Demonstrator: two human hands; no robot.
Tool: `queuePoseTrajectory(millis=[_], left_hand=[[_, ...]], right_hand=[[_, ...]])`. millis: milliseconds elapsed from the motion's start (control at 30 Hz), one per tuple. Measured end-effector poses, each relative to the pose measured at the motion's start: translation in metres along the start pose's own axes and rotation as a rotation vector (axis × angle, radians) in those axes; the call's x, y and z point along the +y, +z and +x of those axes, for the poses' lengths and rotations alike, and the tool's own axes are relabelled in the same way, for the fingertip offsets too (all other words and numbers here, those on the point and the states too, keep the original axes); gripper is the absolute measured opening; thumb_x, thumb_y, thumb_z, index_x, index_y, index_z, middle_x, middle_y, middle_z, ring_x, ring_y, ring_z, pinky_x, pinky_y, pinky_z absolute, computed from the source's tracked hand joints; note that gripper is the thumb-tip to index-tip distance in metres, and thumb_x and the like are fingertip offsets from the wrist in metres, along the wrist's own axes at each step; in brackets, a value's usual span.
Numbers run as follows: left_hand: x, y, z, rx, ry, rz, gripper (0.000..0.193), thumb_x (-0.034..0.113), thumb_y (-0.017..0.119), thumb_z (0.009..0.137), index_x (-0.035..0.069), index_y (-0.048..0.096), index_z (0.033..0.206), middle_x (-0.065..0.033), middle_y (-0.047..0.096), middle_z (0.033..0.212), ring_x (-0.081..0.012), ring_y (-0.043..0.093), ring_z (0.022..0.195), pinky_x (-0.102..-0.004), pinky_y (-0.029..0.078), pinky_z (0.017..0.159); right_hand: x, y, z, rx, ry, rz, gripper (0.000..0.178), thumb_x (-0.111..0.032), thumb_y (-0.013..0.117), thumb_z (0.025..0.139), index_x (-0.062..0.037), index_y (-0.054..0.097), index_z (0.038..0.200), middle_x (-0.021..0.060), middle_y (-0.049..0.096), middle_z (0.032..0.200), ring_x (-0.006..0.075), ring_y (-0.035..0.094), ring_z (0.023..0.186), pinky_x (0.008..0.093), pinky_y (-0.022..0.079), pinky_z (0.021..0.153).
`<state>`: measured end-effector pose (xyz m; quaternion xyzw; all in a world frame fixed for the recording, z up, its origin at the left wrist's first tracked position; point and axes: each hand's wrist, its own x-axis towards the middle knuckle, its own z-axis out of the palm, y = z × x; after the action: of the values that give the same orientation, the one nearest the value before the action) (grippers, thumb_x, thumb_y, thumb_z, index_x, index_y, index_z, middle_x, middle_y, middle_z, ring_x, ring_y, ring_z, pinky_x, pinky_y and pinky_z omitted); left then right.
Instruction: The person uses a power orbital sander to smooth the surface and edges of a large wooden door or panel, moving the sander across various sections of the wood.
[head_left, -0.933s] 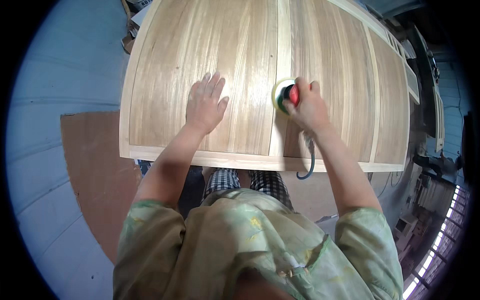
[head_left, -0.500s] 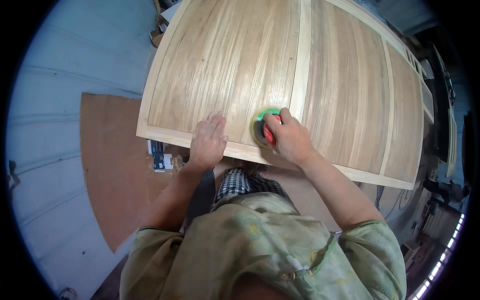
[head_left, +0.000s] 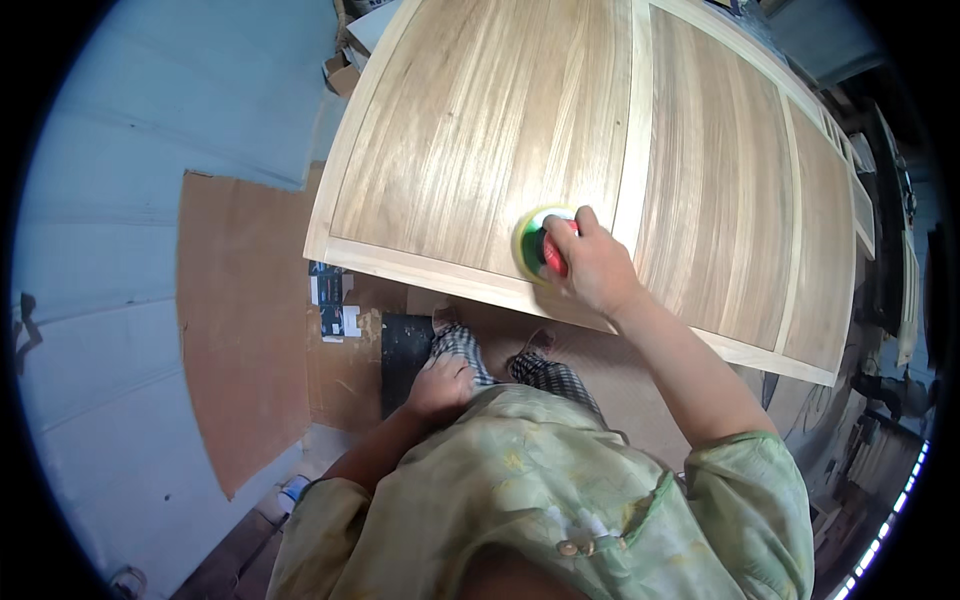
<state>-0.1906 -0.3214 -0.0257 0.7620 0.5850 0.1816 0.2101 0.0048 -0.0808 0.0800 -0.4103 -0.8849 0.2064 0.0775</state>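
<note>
A large wooden panel (head_left: 480, 130), with pale frame strips around browner boards, lies flat in front of me. My right hand (head_left: 597, 265) grips what looks like a round hand sanding pad (head_left: 533, 245), yellow-rimmed and green with a red centre. The disc rests on the boards near the panel's front edge, left of a pale cross strip (head_left: 632, 150); its underside is hidden. My left hand (head_left: 445, 387) is off the panel, by my checked trousers (head_left: 460, 345) at the hem of my shirt. Its fingers are curled together, and nothing shows in them.
A brown cardboard sheet (head_left: 240, 310) leans against the bluish wall (head_left: 110, 250) on the left. Below the panel's left corner lie a small printed box (head_left: 335, 290) and a black flat piece (head_left: 402, 355). Dark equipment (head_left: 885, 220) stands beyond the panel's right end.
My left hand has lifted off the panel and drawn back to my body, its fingers curling. My right hand keeps its hold on the sanding pad. The whole view has shifted slightly.
</note>
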Motion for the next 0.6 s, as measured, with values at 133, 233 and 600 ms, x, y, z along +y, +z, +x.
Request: queuePoseTrajectory(millis=[133,233,600], left_hand=[[-0.057,0.008,-0.026,-0.207,-0.045,0.070,0.016,0.022,0.063,0.075,0.010,0.067,0.086,-0.0072,0.060,0.088,-0.0268,0.058,0.086,-0.0407,0.049,0.075],[-0.091,-0.021,-0.029,-0.382,-0.217,0.059,0.021,0.027,0.056,0.083,0.012,0.066,0.093,-0.0068,0.061,0.101,-0.0255,0.056,0.101,-0.0399,0.047,0.084],[-0.166,-0.071,-0.052,-0.656,-0.486,0.096,0.027,0.029,0.050,0.092,0.011,0.062,0.108,-0.0118,0.059,0.112,-0.0311,0.059,0.106,-0.0431,0.049,0.089]], right_hand=[[-0.010,0.002,0.025,0.192,0.221,-0.113,0.042,-0.020,0.069,0.078,-0.0116,0.050,0.115,0.0221,0.050,0.103,0.0382,0.061,0.080,0.0470,0.054,0.063],[-0.017,0.009,0.015,0.101,0.091,-0.131,0.045,-0.020,0.070,0.077,-0.0153,0.051,0.117,0.0194,0.050,0.102,0.0381,0.060,0.079,0.0455,0.054,0.066],[-0.065,0.026,0.051,0.193,0.281,-0.143,0.047,-0.018,0.073,0.074,-0.0138,0.052,0.115,0.0191,0.050,0.103,0.0375,0.061,0.080,0.0462,0.053,0.066]])
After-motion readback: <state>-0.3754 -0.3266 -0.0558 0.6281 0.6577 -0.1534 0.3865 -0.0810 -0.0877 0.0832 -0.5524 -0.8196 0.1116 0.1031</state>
